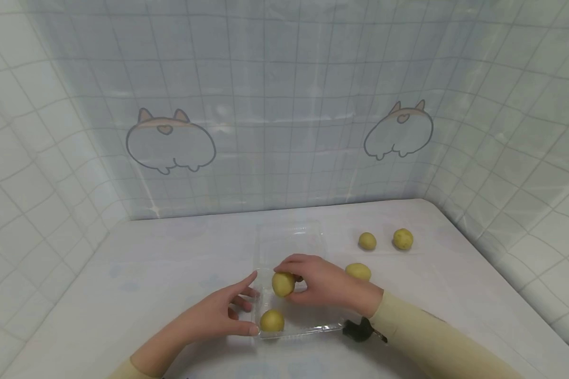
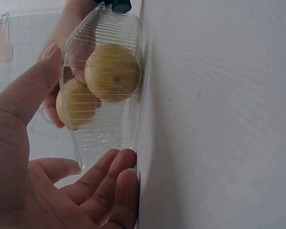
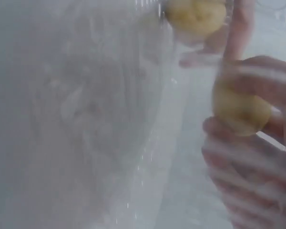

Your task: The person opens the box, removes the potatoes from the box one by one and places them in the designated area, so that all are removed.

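Note:
My right hand [image 1: 320,281] grips a yellow potato [image 1: 283,284] between thumb and fingers, over the clear plastic box [image 1: 308,316]. In the right wrist view the held potato [image 3: 240,109] is blurred. Another potato [image 1: 272,320] lies inside the box at its near left corner; the left wrist view shows this potato [image 2: 113,73] through the ribbed wall. My left hand [image 1: 215,313] is spread along the box's left side with nothing in its grasp. Its thumb [image 2: 40,78] lies at the rim, and the other fingers [image 2: 109,183] reach low beside the wall.
The clear lid [image 1: 289,242] lies folded back behind the box. To the right on the white table [image 1: 170,252] are three more potatoes: one near my right wrist [image 1: 358,271], a small one [image 1: 367,241] and a far one [image 1: 403,239]. A black object [image 1: 357,330] shows beneath my right wrist.

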`<state>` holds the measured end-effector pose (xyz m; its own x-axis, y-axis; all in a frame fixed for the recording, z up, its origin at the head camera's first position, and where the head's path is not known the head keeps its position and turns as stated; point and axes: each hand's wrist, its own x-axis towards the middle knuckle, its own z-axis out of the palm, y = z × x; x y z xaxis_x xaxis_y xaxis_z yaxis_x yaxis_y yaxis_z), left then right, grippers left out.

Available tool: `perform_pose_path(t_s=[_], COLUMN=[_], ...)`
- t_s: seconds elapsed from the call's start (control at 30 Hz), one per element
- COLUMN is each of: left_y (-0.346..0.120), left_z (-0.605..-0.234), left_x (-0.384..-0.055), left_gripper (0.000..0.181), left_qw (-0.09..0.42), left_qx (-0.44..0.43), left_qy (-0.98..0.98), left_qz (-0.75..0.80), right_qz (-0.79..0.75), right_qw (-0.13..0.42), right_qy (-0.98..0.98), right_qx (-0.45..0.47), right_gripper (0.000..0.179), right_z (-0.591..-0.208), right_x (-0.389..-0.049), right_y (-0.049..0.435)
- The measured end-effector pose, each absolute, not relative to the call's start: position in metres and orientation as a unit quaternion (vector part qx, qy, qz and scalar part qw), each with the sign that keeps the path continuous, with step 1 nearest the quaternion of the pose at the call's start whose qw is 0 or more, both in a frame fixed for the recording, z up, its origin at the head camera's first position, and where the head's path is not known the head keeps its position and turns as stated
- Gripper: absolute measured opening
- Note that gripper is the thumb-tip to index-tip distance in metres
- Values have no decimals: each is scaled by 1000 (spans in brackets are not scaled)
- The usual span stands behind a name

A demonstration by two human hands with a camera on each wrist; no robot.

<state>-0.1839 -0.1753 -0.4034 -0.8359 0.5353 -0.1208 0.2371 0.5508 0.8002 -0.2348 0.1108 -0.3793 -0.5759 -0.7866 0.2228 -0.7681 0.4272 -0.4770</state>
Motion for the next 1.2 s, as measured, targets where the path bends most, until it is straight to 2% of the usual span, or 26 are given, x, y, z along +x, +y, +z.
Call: perform_pose_path(t_s=[0.2, 0.53, 1.2], left_y=[-174, -175, -174], left_z=[-400, -401, -398], left_x=[-182, -182, -179], left_gripper=[101, 102, 102], left_qw=[177, 175, 176], left_qx=[219, 223, 217], left_qy=[862, 863, 864], left_qz=[421, 419, 420], right_qz=[-299, -339, -381], right_qw=[-2, -2, -39], right_qy=[852, 852, 875], right_qx=[-430, -398, -296], right_gripper=[48, 57, 58], right_z=[-375, -375, -369], right_x=[-236, -240, -244], right_y=[125, 150, 222])
